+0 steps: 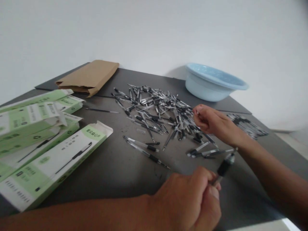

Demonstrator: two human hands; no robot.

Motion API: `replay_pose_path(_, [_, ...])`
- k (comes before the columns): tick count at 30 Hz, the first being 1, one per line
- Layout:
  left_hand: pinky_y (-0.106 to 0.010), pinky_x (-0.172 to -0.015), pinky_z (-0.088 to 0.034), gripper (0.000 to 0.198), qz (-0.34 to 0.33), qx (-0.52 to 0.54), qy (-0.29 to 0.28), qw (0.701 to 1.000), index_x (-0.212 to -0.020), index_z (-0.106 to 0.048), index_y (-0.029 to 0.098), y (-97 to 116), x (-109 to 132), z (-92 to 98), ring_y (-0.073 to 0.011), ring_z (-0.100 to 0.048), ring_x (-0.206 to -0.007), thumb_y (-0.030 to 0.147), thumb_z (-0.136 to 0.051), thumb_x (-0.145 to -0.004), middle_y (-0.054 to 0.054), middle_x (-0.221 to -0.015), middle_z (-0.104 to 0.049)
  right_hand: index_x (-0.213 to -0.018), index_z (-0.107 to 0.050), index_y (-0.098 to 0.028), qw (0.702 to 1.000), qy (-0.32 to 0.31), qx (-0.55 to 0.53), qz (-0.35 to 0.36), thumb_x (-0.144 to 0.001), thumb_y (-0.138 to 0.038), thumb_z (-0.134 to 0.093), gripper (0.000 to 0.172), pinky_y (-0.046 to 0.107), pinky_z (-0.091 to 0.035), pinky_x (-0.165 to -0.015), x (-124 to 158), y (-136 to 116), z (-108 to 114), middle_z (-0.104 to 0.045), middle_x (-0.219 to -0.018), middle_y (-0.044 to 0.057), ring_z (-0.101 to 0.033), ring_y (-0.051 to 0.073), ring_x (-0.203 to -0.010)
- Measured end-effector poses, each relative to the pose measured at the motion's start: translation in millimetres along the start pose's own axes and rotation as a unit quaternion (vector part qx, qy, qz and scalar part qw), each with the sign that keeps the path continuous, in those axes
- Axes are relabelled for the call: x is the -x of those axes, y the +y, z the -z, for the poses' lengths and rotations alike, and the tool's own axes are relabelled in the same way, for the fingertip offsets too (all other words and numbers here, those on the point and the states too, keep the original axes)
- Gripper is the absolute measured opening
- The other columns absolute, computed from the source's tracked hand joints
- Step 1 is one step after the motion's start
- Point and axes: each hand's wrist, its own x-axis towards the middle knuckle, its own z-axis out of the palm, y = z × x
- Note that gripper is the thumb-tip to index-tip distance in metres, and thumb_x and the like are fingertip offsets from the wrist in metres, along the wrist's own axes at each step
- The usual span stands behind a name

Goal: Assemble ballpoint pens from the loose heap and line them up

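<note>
My left hand (192, 199) is closed around the barrel of a gel pen (224, 166), near the front of the table. The pen's black grip and metal tip stick out past the thumb, pointing up and to the right. Farther back, my right hand (210, 120) is closed at the right side of a heap of pens and pen parts (156, 109). Its fingertips are pinched together, and whatever they may hold is too small to make out. Between the hands lie a few loose pens, among them a clear-barrelled pen (141, 150) with a black grip.
Green and white refill boxes (69, 157) are piled on the left of the dark table (108, 173). A brown paper bag (91, 75) lies at the back left. At the back right stands a light blue basin (207, 85), with a row of pens (247, 125) nearer, beyond my right wrist.
</note>
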Motion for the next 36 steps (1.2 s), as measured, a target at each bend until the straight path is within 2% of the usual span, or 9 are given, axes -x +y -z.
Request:
replay_pose_path(4, [-0.032,-0.068,-0.064,0.010,0.017,0.006,-0.004,1.000,-0.114,-0.051,0.020,2.8,-0.7,3.9,-0.0232,-0.080,-0.072,0.022,-0.044,-0.107,-0.004,-0.079,-0.073,-0.071,-0.037,-0.025,0.984,0.007,-0.174,-0.050,-0.108,-0.052,-0.050,0.047,0.025,-0.025,-0.043,25.2,-4.5,-5.5,-0.029,-0.059,-0.008,-0.020,0.011,-0.047])
replay_pose_path(6, [-0.034,-0.071,-0.065,0.012,0.027,0.005,-0.013,1.000,-0.115,-0.051,0.020,2.2,-0.3,4.4,-0.0232,-0.080,-0.074,0.024,-0.042,-0.110,-0.005,-0.081,-0.074,-0.068,-0.038,-0.024,0.961,-0.004,-0.265,-0.072,-0.104,-0.053,-0.060,0.051,0.022,-0.022,-0.041,28.5,-5.4,-8.8,-0.029,-0.057,-0.009,-0.018,0.009,-0.046])
replay_pose_path(9, [-0.034,-0.071,-0.063,0.014,0.043,-0.003,-0.019,0.999,-0.114,-0.051,0.021,0.7,0.3,4.9,-0.0221,-0.079,-0.073,0.028,-0.039,-0.112,-0.005,-0.079,-0.072,-0.074,-0.059,-0.018,0.915,-0.033,-0.388,-0.104,-0.097,-0.047,-0.077,0.041,0.016,-0.023,-0.040,31.1,-2.7,-10.8,-0.046,-0.063,-0.007,-0.025,0.005,-0.048])
replay_pose_path(12, [-0.032,-0.070,-0.061,0.016,0.061,-0.002,-0.022,0.998,-0.114,-0.050,0.022,0.7,1.1,5.5,-0.0207,-0.077,-0.073,0.029,-0.036,-0.114,-0.004,-0.079,-0.071,-0.099,-0.077,-0.016,0.885,-0.057,-0.448,-0.114,-0.092,-0.038,-0.087,0.025,0.010,-0.027,-0.041,36.6,2.6,-8.7,-0.060,-0.077,-0.004,-0.035,0.002,-0.052])
replay_pose_path(15, [-0.030,-0.068,-0.058,0.019,0.075,-0.003,-0.038,0.996,-0.116,-0.050,0.022,2.8,2.3,6.4,-0.0195,-0.077,-0.076,0.030,-0.033,-0.116,-0.004,-0.082,-0.072,-0.107,-0.082,-0.017,0.851,-0.078,-0.504,-0.126,-0.087,-0.024,-0.091,0.023,0.006,-0.029,-0.040,42.8,4.2,-4.7,-0.067,-0.083,-0.003,-0.038,0.000,-0.052])
replay_pose_path(19, [-0.030,-0.074,-0.056,0.018,0.089,0.003,-0.034,0.995,-0.118,-0.049,0.023,5.1,4.8,6.4,-0.0176,-0.077,-0.082,0.030,-0.033,-0.118,-0.003,-0.088,-0.072,-0.101,-0.084,-0.015,0.824,-0.083,-0.539,-0.154,-0.086,-0.018,-0.090,0.016,0.005,-0.028,-0.036,45.6,2.9,-1.1,-0.072,-0.082,-0.001,-0.038,-0.001,-0.049])
replay_pose_path(27, [-0.031,-0.079,-0.054,0.024,0.141,0.019,-0.018,0.990,-0.120,-0.051,0.023,6.7,5.1,4.6,-0.0153,-0.073,-0.084,0.036,-0.031,-0.120,-0.002,-0.091,-0.073,-0.127,-0.080,-0.015,0.841,-0.154,-0.507,-0.114,-0.102,-0.018,-0.072,0.027,0.004,-0.032,-0.041,51.5,0.4,-1.2,-0.072,-0.100,-0.001,-0.030,-0.003,-0.049])
replay_pose_path(31, [-0.031,-0.080,-0.053,0.024,0.139,0.015,-0.026,0.990,-0.115,-0.052,0.023,7.4,3.9,5.7,-0.0154,-0.073,-0.084,0.033,-0.031,-0.119,-0.002,-0.090,-0.073,-0.119,-0.084,-0.020,0.856,-0.154,-0.489,-0.072,-0.103,-0.020,-0.071,0.020,0.005,-0.030,-0.040,54.9,-1.1,0.1,-0.076,-0.105,0.001,-0.021,-0.004,-0.045])
replay_pose_path(36, [-0.032,-0.078,-0.054,0.023,0.130,0.002,-0.037,0.991,-0.115,-0.051,0.022,7.7,3.4,7.2,-0.0163,-0.073,-0.082,0.029,-0.030,-0.119,-0.003,-0.090,-0.073,-0.107,-0.086,-0.023,0.872,-0.123,-0.468,-0.070,-0.098,-0.023,-0.078,0.012,0.008,-0.021,-0.034,55.5,-2.4,2.4,-0.082,-0.104,0.002,-0.014,-0.004,-0.040])
